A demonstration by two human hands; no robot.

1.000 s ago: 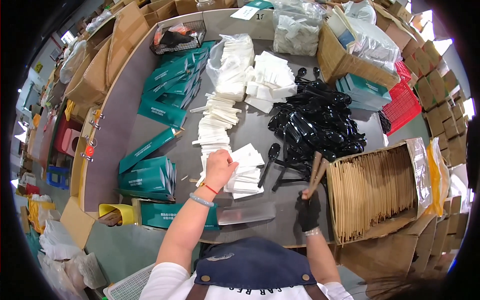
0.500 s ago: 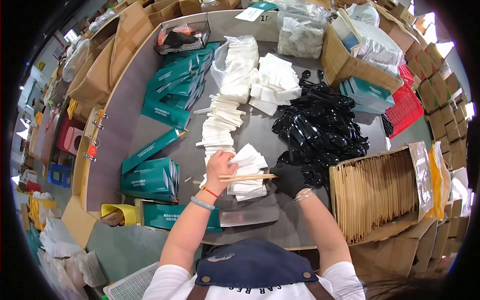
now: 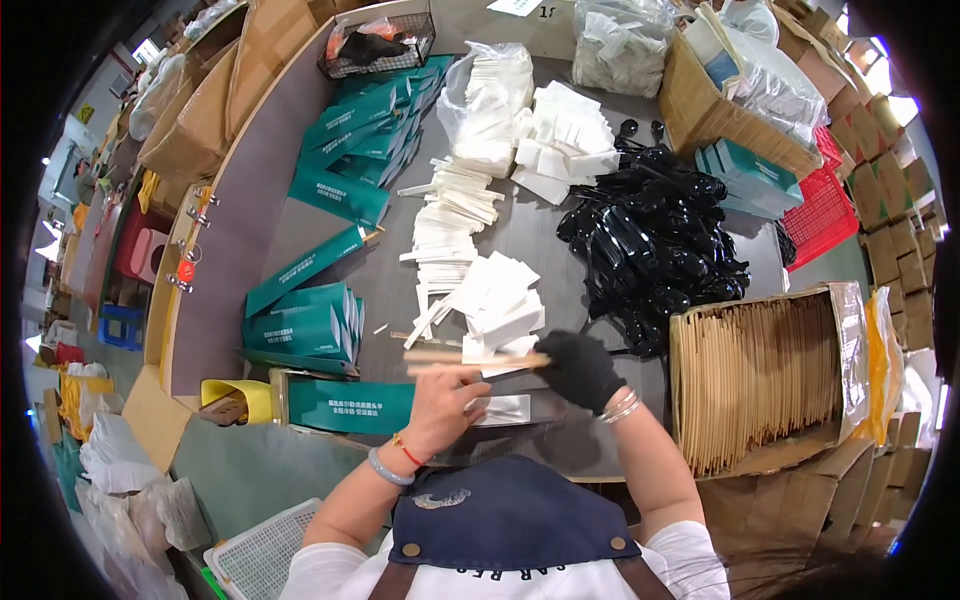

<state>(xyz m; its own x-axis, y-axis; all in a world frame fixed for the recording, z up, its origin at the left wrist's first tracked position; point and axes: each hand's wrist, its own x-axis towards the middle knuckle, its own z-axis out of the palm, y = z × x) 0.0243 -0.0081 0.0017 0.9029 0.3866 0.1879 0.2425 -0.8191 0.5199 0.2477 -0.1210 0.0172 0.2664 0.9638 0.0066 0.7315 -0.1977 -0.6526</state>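
Observation:
My right hand (image 3: 580, 372), in a black glove, grips a pair of wooden chopsticks (image 3: 465, 362) that point left, slightly blurred. Just below them my bare left hand (image 3: 446, 408) has its fingers closed at the end of a flat white paper packet (image 3: 508, 409). That packet lies beside a green printed paper sleeve (image 3: 350, 407) at the table's front edge. Beyond my hands is a loose heap of white packets (image 3: 500, 290). To the right of it lies a large pile of black plastic spoons (image 3: 650, 250).
A carton of wooden chopsticks (image 3: 760, 385) stands at the right. More green sleeves (image 3: 305, 325) lie in stacks on the left. At the back are a wire basket (image 3: 375, 50), a bag of white packets (image 3: 622, 50) and a cardboard box (image 3: 725, 110). A yellow holder (image 3: 238, 402) sits front left.
My left hand has come back from the white heap toward the table's front edge, where a white packet now shows under its fingers. The chopsticks have shifted slightly left in my right hand.

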